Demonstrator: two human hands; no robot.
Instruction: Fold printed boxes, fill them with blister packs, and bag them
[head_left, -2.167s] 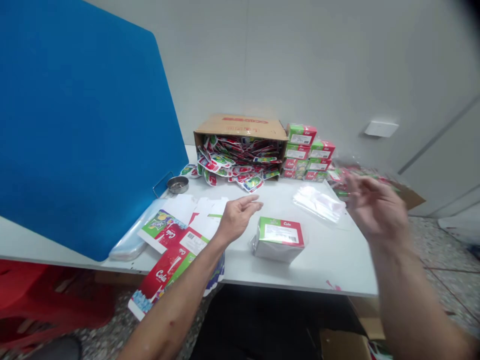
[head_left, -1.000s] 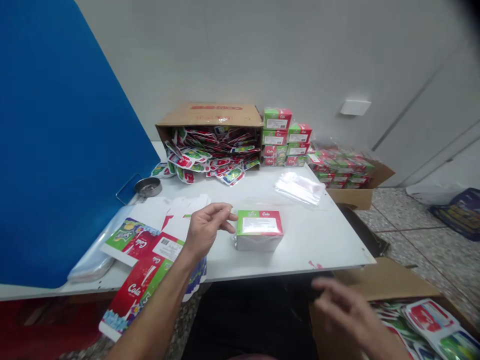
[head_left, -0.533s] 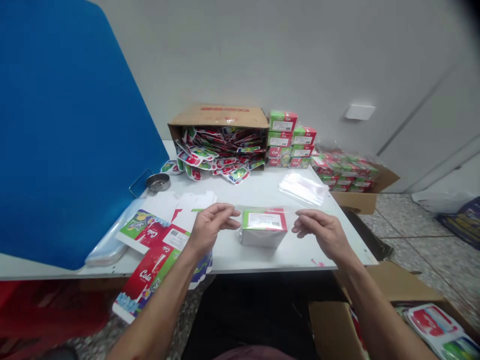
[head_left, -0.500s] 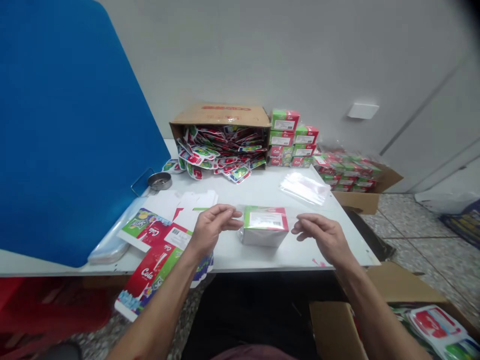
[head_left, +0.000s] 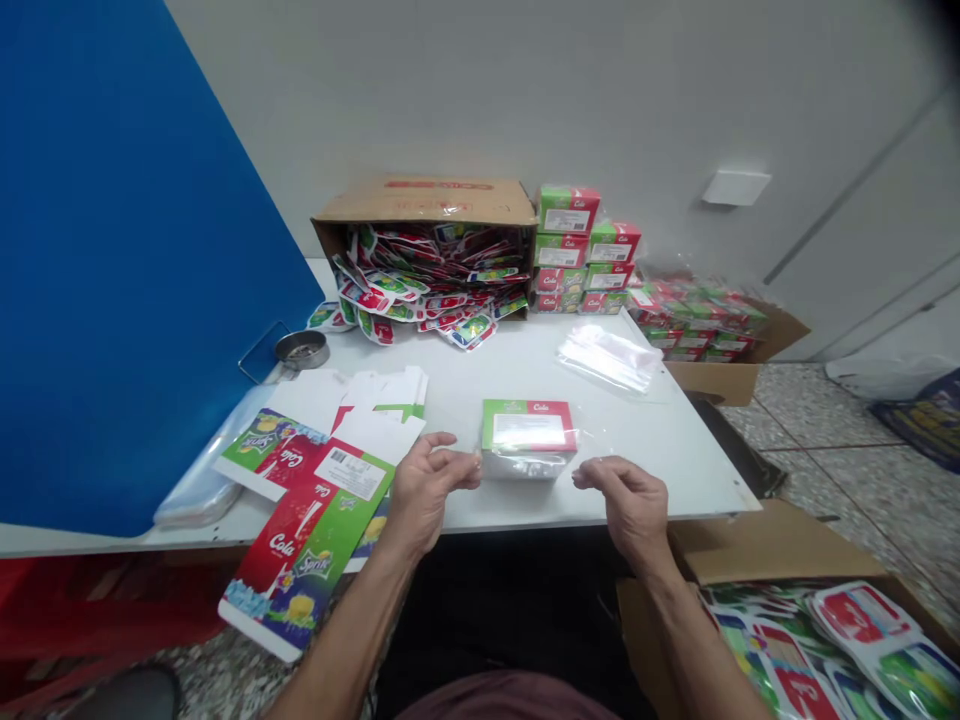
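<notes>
I see a white table (head_left: 660, 440). Far side, centre: cardboard box (head_left: 420, 200) on its side, sachets (head_left: 420, 300) spilling out the front. Just right of it, stacked Cola boxes (head_left: 577, 250). Right: clear bags (head_left: 611, 355). Near centre: film-wrapped Cola box (head_left: 529, 435). Near left: flat carton blanks (head_left: 315, 480), approx. half over the edge. Far left: metal dish (head_left: 301, 349).

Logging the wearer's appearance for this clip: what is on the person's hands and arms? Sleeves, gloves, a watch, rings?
Nothing worn shows. The left hand and right hand are bare and ungloved, and no ring, watch or wristband can be seen. Both forearms are uncovered down to the picture's bottom edge, so no sleeve shows. No markings are visible on them.
</notes>
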